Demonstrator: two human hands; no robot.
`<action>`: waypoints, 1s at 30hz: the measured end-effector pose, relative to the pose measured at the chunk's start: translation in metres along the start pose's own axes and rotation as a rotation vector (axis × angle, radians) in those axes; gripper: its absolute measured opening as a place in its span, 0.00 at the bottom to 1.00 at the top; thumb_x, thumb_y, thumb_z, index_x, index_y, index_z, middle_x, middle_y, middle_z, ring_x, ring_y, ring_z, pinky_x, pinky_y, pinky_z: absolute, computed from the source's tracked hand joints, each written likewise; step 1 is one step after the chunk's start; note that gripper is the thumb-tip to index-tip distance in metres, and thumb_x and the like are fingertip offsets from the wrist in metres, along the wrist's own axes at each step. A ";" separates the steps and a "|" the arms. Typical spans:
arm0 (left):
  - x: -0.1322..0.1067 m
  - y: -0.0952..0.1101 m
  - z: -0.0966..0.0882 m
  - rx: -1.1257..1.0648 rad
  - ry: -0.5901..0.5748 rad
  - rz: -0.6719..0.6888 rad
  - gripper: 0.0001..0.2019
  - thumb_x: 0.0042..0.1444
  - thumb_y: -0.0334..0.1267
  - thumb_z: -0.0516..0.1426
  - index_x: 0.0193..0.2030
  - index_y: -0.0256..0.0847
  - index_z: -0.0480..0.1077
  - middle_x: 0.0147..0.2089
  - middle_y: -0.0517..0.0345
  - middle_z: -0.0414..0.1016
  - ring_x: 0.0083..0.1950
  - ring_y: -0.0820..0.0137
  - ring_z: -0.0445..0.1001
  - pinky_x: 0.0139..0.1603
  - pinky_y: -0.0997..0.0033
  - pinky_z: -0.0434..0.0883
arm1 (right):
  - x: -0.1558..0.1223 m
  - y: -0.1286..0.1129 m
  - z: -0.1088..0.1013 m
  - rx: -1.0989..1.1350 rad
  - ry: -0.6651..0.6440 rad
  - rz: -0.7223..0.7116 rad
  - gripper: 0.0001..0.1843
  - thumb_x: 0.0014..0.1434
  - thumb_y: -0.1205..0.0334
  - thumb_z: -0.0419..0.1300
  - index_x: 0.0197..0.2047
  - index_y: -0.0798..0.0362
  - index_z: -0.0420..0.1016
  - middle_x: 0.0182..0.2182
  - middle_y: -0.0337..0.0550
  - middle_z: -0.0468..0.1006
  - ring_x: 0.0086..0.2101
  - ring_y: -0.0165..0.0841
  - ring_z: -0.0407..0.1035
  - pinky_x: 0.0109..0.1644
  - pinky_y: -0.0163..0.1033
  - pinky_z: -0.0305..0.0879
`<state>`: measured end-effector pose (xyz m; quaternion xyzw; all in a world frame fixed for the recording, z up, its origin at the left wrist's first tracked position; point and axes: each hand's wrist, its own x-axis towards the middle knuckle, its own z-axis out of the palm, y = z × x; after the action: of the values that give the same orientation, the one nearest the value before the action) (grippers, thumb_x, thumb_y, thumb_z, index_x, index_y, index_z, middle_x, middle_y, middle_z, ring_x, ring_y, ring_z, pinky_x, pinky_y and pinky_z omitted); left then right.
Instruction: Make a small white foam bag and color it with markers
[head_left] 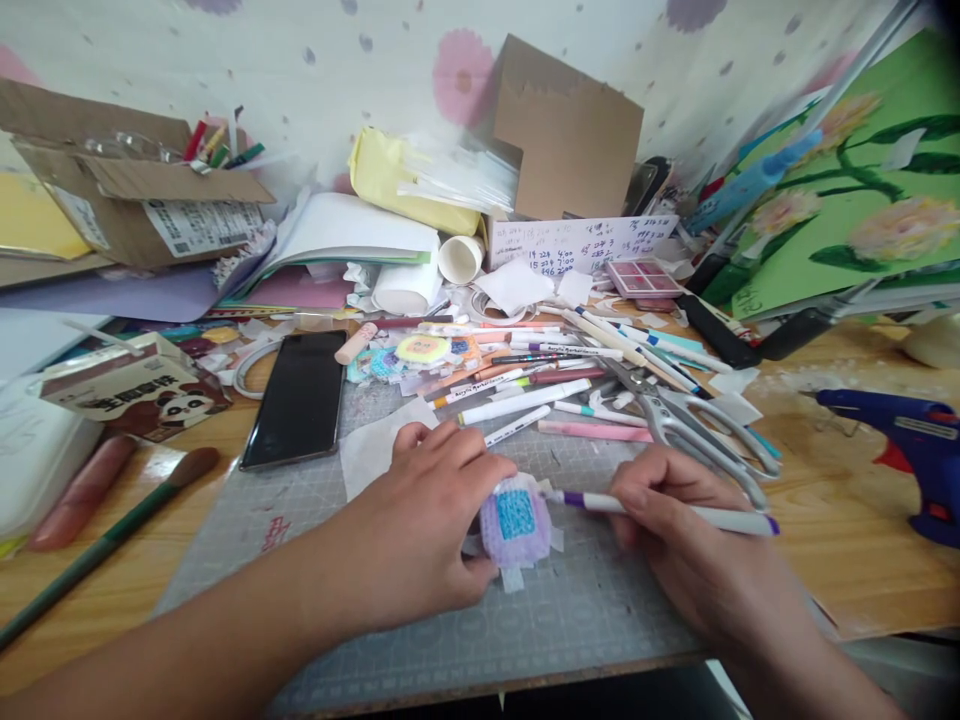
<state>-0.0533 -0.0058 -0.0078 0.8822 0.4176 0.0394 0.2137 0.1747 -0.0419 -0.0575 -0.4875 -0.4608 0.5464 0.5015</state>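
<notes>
A small purple piece with a blue square in its middle (515, 520) lies on the grey cutting mat (390, 640). My left hand (420, 530) presses on its left side, fingers curled around it. My right hand (675, 530) is closed on a white marker with a purple tip (660, 510), held almost level. The marker's tip touches the piece's upper right edge.
Behind the hands lie several markers (525, 385), grey scissors (697, 425) and a black phone (300, 395). A blue glue gun (911, 450) rests at the right. Cardboard boxes (142, 190), papers and a green flower painting (855, 190) crowd the back. A brush (112, 535) lies at the left.
</notes>
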 end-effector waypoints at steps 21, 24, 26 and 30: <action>0.001 -0.016 -0.008 -0.083 -0.132 0.154 0.28 0.49 0.25 0.56 0.56 0.54 0.65 0.45 0.60 0.67 0.49 0.63 0.65 0.52 0.62 0.57 | -0.002 -0.003 -0.002 0.175 -0.046 0.003 0.10 0.49 0.62 0.66 0.19 0.51 0.72 0.12 0.33 0.65 0.18 0.28 0.58 0.32 0.37 0.65; 0.002 -0.026 -0.017 -0.004 -0.046 0.180 0.26 0.52 0.25 0.54 0.57 0.54 0.65 0.46 0.58 0.68 0.51 0.62 0.65 0.53 0.60 0.56 | -0.001 -0.007 -0.004 0.371 -0.035 -0.015 0.10 0.48 0.63 0.64 0.18 0.51 0.72 0.10 0.33 0.63 0.17 0.28 0.57 0.41 0.44 0.68; 0.003 -0.032 -0.023 0.056 0.102 0.084 0.21 0.54 0.32 0.56 0.55 0.48 0.67 0.47 0.55 0.69 0.51 0.59 0.65 0.53 0.58 0.57 | -0.001 -0.008 -0.005 0.417 0.006 -0.011 0.10 0.49 0.62 0.64 0.19 0.51 0.71 0.11 0.34 0.65 0.17 0.27 0.58 0.37 0.41 0.68; 0.004 -0.027 -0.022 0.083 0.198 -0.136 0.13 0.54 0.49 0.57 0.34 0.41 0.72 0.36 0.54 0.70 0.42 0.58 0.68 0.42 0.59 0.63 | -0.003 -0.005 -0.001 0.294 0.071 -0.065 0.15 0.55 0.52 0.62 0.24 0.54 0.76 0.11 0.37 0.68 0.17 0.26 0.59 0.24 0.32 0.56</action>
<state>-0.0760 0.0199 0.0002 0.8517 0.4968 0.0946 0.1370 0.1765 -0.0441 -0.0521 -0.4124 -0.3733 0.5740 0.6009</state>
